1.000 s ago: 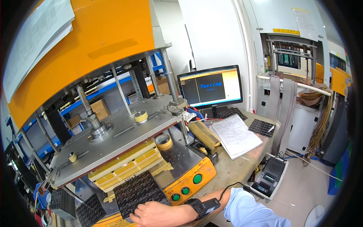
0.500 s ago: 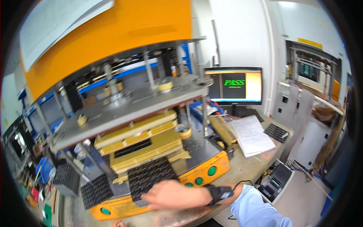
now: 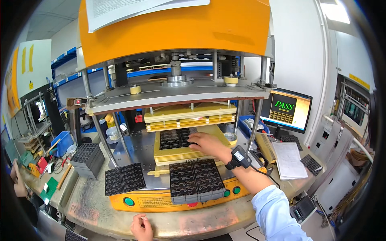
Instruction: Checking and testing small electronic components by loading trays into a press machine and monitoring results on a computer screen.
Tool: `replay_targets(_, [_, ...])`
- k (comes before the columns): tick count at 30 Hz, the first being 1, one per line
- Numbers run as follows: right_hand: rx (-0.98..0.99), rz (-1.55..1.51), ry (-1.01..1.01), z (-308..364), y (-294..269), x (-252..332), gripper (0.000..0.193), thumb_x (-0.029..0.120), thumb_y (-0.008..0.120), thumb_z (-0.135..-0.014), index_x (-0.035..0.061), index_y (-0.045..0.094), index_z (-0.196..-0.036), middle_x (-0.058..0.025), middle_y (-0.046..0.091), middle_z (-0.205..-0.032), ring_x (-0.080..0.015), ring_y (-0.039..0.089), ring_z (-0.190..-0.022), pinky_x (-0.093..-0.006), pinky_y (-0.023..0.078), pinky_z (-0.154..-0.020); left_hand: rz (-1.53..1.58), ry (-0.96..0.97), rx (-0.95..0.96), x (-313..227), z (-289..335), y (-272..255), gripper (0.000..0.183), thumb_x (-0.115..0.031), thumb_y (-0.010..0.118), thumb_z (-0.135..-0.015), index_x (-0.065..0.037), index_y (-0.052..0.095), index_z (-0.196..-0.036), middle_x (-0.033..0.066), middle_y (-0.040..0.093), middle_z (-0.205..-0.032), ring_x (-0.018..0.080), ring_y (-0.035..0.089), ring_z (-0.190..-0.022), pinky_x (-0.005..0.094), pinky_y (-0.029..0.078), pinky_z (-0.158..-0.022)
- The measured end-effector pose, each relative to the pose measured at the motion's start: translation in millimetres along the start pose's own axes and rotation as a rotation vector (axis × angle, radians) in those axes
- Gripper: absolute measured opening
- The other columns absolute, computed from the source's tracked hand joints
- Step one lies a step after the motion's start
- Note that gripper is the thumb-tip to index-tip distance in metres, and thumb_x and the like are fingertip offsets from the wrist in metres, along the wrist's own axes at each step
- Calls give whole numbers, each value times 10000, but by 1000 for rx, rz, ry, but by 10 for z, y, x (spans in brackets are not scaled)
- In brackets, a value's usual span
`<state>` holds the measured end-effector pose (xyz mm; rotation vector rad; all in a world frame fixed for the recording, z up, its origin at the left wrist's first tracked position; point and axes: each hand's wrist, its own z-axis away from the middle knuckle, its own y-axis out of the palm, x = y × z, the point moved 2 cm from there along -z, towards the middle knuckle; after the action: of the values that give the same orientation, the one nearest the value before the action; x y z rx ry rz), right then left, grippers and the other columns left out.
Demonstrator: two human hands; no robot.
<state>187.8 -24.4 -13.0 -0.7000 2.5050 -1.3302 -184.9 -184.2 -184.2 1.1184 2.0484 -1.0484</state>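
Note:
Inside the press, a black circuit board panel (image 3: 175, 139) lies in the yellow fixture plate (image 3: 161, 154). My right hand (image 3: 209, 144) reaches in from the right, its curled fingers closed on the panel's right part; the fingertips are partly hidden. Low at the front edge of the bench is my left hand (image 3: 142, 228), loosely curled, with nothing visible in it. In front of the fixture sits a stack of black panels (image 3: 197, 179) on the orange machine base. A further black panel (image 3: 125, 178) lies to its left.
The upper yellow plate (image 3: 189, 114) hangs above the fixture, between metal posts (image 3: 105, 140). A tall stack of panels (image 3: 87, 158) stands left. To the right are a monitor (image 3: 285, 110), papers (image 3: 290, 160) and green buttons (image 3: 236, 190). Another person's hand (image 3: 18, 180) shows far left.
My right hand has moved from over the front stack of panels up and into the press fixture. My view has turned, and my left hand shows more fully.

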Motion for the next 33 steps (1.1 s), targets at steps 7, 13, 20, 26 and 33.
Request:
replay_targets(7, [-176,137,17,-36,0,103,217,194,620,-931,60,672,-1093,-97,704,-1127,-310,677,-994,-379,561,-825,-21,70,-32,-37,-10,24,164,-163,557,-991,-22,621,-1044,133,561,-802,252,533,-709,343,456,-664])
replay_targets(13, [-335,150,-61,105,-219,61,166,109,614,-906,44,668,-1049,-122,701,-1127,-296,676,-1052,-382,561,-863,-39,83,-54,6,-11,18,150,-155,564,-982,-28,640,-1011,137,578,-783,267,548,-686,352,464,-646])
replay_targets(20, [-460,194,-101,539,-360,-168,158,63,714,-837,32,678,-988,-111,704,-1136,-283,659,-1125,-374,569,-873,-1,94,-46,25,-7,36,148,-149,565,-980,-34,649,-1020,139,605,-793,251,572,-690,360,472,-646])
replay_targets(26, [-465,193,-107,611,-325,-246,179,52,725,-826,20,679,-996,-113,706,-1130,-289,663,-1118,-378,576,-869,-31,57,-22,-8,-22,19,140,-142,565,-977,-34,650,-1003,150,607,-801,269,590,-710,360,478,-660])
replay_targets(33, [-482,154,-108,582,-306,-214,167,33,730,-810,11,689,-970,-124,712,-1107,-290,669,-1113,-369,583,-856,-62,57,3,-76,-24,-5,130,-129,564,-968,-34,651,-989,155,614,-830,308,597,-758,376,483,-692])
